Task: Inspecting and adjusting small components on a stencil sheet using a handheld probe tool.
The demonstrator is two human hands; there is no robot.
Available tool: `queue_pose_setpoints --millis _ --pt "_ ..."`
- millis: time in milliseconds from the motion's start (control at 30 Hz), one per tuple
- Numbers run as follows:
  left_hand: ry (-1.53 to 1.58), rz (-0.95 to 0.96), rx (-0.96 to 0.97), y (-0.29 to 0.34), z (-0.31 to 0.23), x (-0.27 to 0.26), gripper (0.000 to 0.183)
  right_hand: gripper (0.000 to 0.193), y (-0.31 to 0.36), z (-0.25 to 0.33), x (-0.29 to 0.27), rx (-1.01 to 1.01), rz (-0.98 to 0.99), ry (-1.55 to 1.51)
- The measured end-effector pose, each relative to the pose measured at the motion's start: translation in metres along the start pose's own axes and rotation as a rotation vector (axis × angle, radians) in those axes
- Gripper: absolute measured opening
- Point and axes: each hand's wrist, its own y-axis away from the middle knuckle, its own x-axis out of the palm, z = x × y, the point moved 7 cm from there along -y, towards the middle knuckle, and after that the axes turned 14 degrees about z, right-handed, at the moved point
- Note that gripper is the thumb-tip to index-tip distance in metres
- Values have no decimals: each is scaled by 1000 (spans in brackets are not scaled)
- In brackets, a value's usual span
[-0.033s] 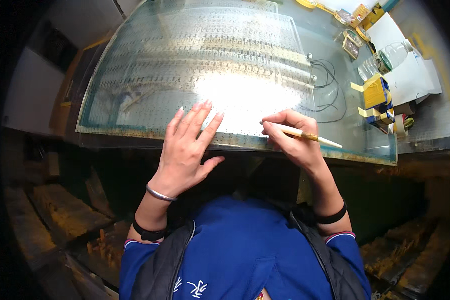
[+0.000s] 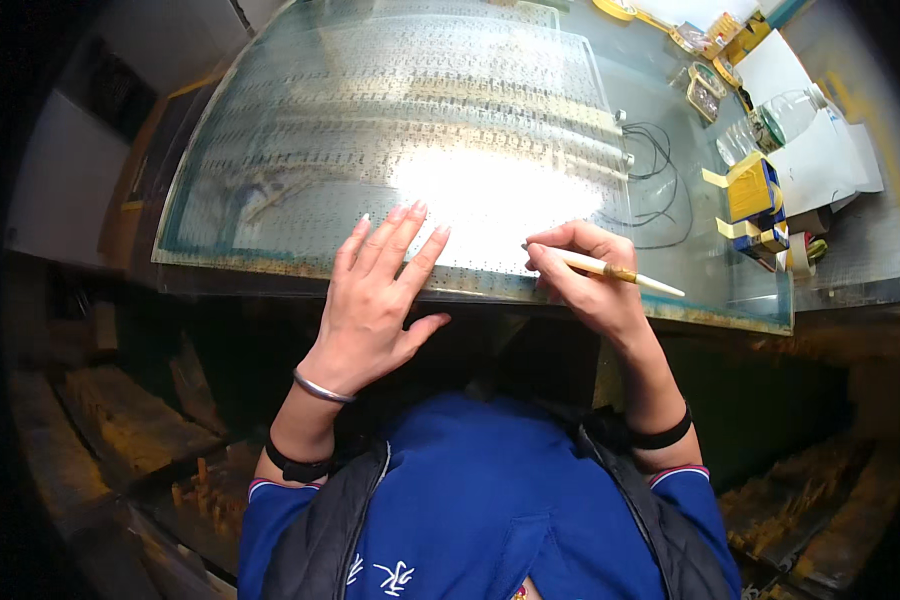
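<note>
My left hand [image 2: 380, 280] lies flat with its fingers spread on the near part of a glass sheet [image 2: 195, 235], its thumb out past the front edge. The sheet has rows of small dark marks, and a bright glare hides some of them between my hands. In my right hand [image 2: 592, 275] I hold a slim cream-coloured pen-like tool [image 2: 660, 286] with a brass-coloured band, gripped as for writing. Its dark tip points left, close to the glass near the front edge. Whether the tip touches the glass, I cannot tell.
Thin black cables [image 2: 660, 160] curl at the sheet's right side. Farther right stand a blue-and-yellow tape dispenser [image 2: 752, 192], a clear plastic bottle [image 2: 788, 112] and white paper [image 2: 835, 155]. Tape rolls [image 2: 705, 85] lie at the back right. Dark racks [image 2: 130, 420] sit below the table.
</note>
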Motion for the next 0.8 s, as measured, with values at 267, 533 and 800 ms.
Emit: queue_pose_setpoints --millis 267,533,800 --pt "-2 -26 -13 2 1 1 91 13 -1 -2 1 -31 86 96" --pt "-10 -37 -14 -2 3 1 91 13 -3 -4 0 -32 83 61" --pt "-18 -37 -22 -2 3 1 90 14 -4 2 3 -61 146 90"
